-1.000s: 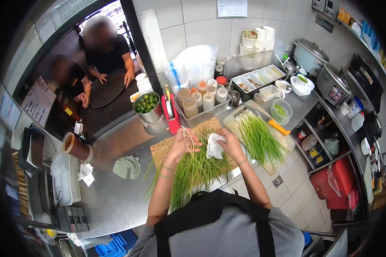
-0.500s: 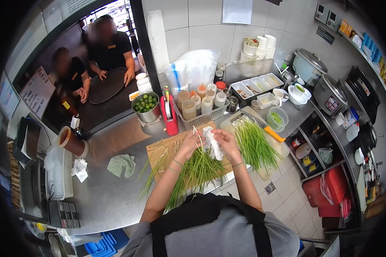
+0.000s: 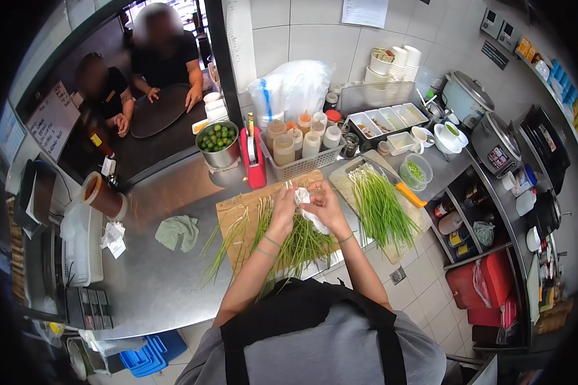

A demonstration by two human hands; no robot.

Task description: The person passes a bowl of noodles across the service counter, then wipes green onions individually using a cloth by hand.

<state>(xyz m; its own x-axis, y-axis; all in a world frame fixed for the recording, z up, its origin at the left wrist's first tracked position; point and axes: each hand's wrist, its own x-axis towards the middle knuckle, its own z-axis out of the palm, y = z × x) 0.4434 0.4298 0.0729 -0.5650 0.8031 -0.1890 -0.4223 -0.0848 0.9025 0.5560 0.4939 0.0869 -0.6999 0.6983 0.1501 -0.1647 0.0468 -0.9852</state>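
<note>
Above the wooden board [image 3: 240, 246], strewn with green stalks [image 3: 305, 245], the left hand [image 3: 282, 206] pinches a few and the right hand [image 3: 325, 205] holds 1 white cloth [image 3: 311, 215]. Right of the board lies 1 orange-handled knife [image 3: 410, 193].

Steel bench loaded along its back edge

The bench [image 3: 154, 269] was bare, shiny metal at lower left of centre, with a crumpled green cloth [image 3: 178, 233] lying flat on it. Mid-frame lay a wooden board [image 3: 230, 213], long green stalks [image 3: 219, 249] spilling over its left edge; a pale board [image 3: 397, 254] lay to its right. Behind, in the upper middle, stood a red holder [image 3: 255, 168] and a grey basket [image 3: 308, 167] of bottles. Further right were a black tray [image 3: 392, 132] of white compartments and a clear tub [image 3: 416, 173] of chopped greens. White paper slips [image 3: 113, 239] lay at left.
</note>
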